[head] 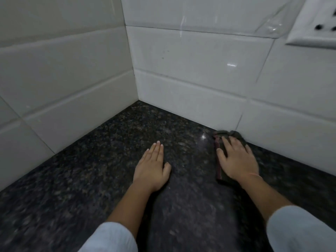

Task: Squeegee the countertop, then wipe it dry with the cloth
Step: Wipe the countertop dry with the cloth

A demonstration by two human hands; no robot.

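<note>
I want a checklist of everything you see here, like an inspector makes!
Surface: dark speckled granite countertop, glossy; wet or dry unclear.
Job's things: dark folded cloth under the right hand, near the wall; squeegee not seen.
Clutter: nothing seen.
Hands: left hand flat on the stone, empty; right hand pressing the cloth flat.
Cables: nothing seen.
Surroundings: white glossy wall tiles forming a corner; white wall socket plate upper right.

The left hand (pixel 152 166) lay flat on the countertop (pixel 91 179), left of the right hand (pixel 236 159). The right hand pressed the cloth (pixel 219 171) against the countertop, just before the rear wall (pixel 200 84).
</note>
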